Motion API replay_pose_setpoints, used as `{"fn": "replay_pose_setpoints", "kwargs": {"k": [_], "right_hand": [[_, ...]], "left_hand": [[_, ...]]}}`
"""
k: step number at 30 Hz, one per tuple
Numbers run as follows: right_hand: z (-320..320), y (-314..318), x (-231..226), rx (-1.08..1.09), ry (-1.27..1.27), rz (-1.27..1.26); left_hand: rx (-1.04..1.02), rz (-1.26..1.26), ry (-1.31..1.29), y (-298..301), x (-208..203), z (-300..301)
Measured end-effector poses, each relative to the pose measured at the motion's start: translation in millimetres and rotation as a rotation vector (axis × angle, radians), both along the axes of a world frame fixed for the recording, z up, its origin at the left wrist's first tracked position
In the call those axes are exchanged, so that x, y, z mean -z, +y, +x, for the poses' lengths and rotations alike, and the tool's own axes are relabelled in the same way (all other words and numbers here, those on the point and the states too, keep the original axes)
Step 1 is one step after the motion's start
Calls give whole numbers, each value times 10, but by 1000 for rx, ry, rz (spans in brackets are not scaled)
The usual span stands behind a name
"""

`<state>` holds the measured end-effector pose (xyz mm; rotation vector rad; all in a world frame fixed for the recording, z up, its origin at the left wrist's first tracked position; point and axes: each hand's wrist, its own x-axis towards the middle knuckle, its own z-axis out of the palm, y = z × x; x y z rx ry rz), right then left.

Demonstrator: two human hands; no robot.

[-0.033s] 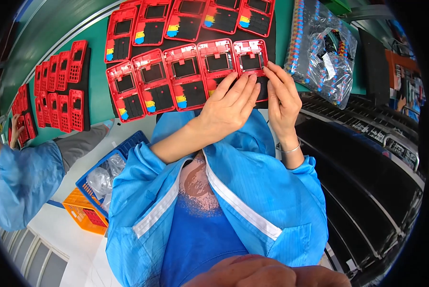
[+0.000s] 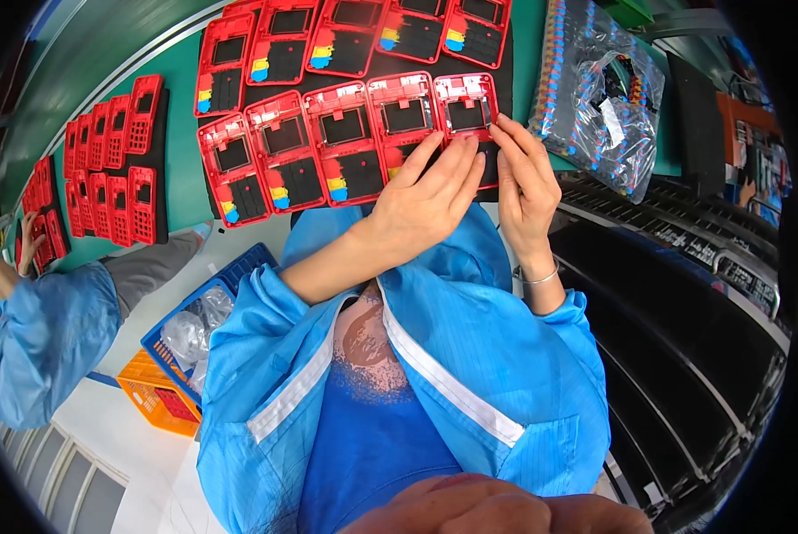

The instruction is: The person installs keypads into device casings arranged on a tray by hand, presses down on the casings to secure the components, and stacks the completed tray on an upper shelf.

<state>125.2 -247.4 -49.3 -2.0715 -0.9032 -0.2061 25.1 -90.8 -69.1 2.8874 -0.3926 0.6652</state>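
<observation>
My left hand (image 2: 425, 187) lies over the lower half of the rightmost red plastic device casing (image 2: 466, 83) in the near row, fingers stretched out and palm down. My right hand (image 2: 528, 178) is at the same casing's right edge, its fingertips touching the rim beside the dark screen window. Its fingers are long and slightly bent, and its thumb is partly hidden. Whatever lies beneath my left fingers cannot be seen. To the left, more open casings (image 2: 344, 125) stand in a row, several showing yellow and blue patches beside black panels.
Behind them lies another row of red casings (image 2: 350, 36). At right rests a plastic-wrapped bundle (image 2: 608, 107) with blue and orange parts, near black racks (image 2: 666, 311). On the left, a co-worker in a blue smock (image 2: 56, 338) handles casings; blue (image 2: 163, 343) and orange crates (image 2: 141, 392) stand below.
My hands and the casings stay practically in place. At far left, the co-worker's raised forearm has shifted slightly.
</observation>
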Motion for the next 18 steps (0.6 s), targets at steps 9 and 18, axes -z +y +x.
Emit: {"fn": "replay_pose_setpoints", "kwargs": {"k": [9, 18], "right_hand": [[-26, -36, 55, 10, 11, 28], [-130, -155, 98, -45, -336, -136]], "left_hand": [[20, 23, 64, -45, -4, 69], [5, 98, -5, -45, 30, 98]]}}
